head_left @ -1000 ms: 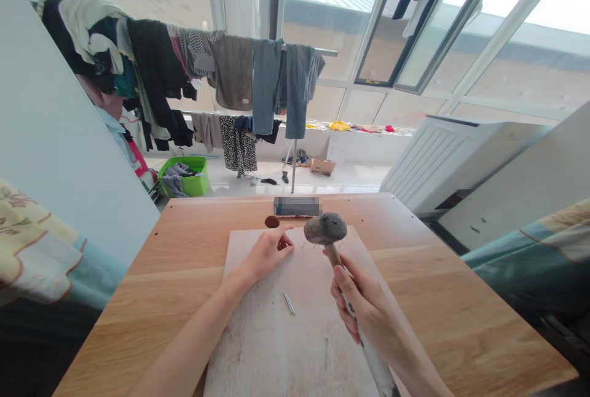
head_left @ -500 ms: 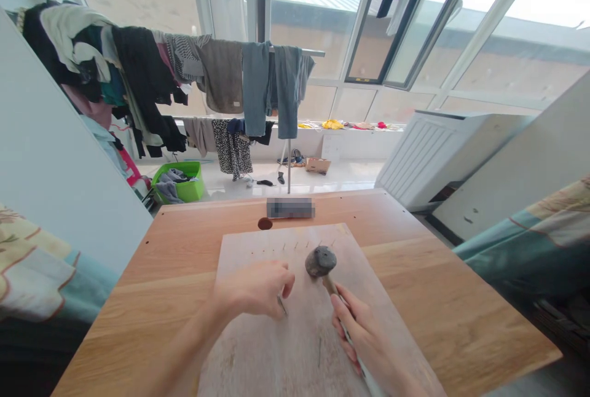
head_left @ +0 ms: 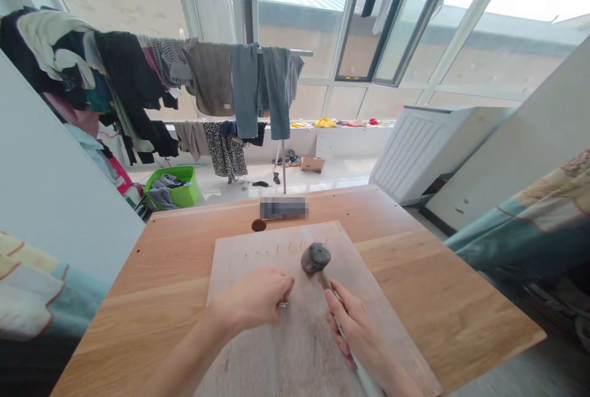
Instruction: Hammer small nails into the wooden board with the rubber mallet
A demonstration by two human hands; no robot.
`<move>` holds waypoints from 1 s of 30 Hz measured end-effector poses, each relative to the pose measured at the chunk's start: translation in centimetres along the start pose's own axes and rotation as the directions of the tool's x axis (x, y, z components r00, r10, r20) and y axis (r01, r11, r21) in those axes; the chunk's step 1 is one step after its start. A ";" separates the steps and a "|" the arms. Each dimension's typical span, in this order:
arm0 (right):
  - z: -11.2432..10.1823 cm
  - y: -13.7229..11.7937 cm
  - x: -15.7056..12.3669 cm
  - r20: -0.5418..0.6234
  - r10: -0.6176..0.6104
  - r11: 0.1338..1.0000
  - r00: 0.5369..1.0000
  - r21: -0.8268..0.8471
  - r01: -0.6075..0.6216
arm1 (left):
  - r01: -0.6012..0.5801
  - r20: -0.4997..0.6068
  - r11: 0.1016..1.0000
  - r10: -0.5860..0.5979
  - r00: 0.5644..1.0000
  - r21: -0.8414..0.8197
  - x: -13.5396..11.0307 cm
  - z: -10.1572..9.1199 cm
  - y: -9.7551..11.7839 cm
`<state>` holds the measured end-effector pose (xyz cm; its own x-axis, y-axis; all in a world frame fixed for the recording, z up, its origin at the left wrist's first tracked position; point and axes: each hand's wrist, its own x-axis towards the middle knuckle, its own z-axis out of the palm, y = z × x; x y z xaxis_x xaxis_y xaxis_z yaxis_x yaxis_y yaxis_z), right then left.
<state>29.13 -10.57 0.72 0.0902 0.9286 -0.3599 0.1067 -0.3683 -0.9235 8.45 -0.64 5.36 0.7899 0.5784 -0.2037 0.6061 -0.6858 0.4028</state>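
My right hand (head_left: pixel 353 320) is wrapped round the handle of a hammer (head_left: pixel 316 259), whose dark, blocky head hovers over or rests on the wooden board (head_left: pixel 251 360); I cannot tell which. To its left, my left hand (head_left: pixel 255 295) is closed in a pinch, with a small metal nail (head_left: pixel 283 304) sticking out between the fingers. Near the board's far edge runs a row of thin upright nails (head_left: pixel 290 245), with small dark dots to the left of them. A loose nail (head_left: pixel 314 351) lies flat on the board between my hands.
The board lies on a wooden table (head_left: pixel 152 298) with a round hole (head_left: pixel 259 225) and a blurred grey box (head_left: pixel 284 208) at its far side. Beyond stand a clothes rack with laundry (head_left: pixel 212 77), a green basket (head_left: pixel 187 191) and a white ribbed cabinet (head_left: pixel 410 145).
The nail in my left hand has turned from slanting downward to lying nearly level. The view has shifted slightly. The hammer stays in my right hand, at about the same place over the board.
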 end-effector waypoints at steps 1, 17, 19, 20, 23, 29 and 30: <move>0.0 0.0 0.0 -0.001 0.004 1.000 1.000 -0.001 -0.004 | 0.002 -0.011 1.000 -0.002 1.000 0.008 0.0 0.1 0.2; 0.0 -0.2 0.1 0.003 0.014 1.000 1.000 -0.002 -0.014 | -0.109 -0.595 0.827 -0.299 0.746 -0.552 1.8 0.8 -8.6; 0.1 -0.2 0.1 -0.001 0.018 1.000 1.000 0.004 -0.018 | -0.072 -0.569 0.819 -0.330 0.753 -0.570 2.0 1.4 -9.1; 0.1 -0.1 0.1 -0.002 0.021 1.000 1.000 0.007 -0.021 | -0.059 -0.570 0.831 -0.325 0.755 -0.553 2.0 1.6 -9.1; 0.0 0.1 0.0 -0.009 0.033 0.999 0.999 0.015 -0.033 | -0.069 -0.597 0.869 -0.278 0.753 -0.491 1.9 1.7 -8.9; -0.1 0.2 0.1 -0.013 0.027 0.999 1.000 0.018 -0.027 | -0.087 -0.590 0.869 -0.254 0.766 -0.487 2.0 1.6 -8.7; 0.0 0.2 0.1 -0.013 0.025 1.000 1.000 0.017 -0.025 | -0.093 -0.588 0.867 -0.250 0.769 -0.490 2.0 1.6 -8.8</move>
<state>29.20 -10.53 0.50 0.1053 0.9184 -0.3813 0.0879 -0.3905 -0.9164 4.85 5.79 -0.03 0.4010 0.8761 0.2677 0.4065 -0.4321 0.8050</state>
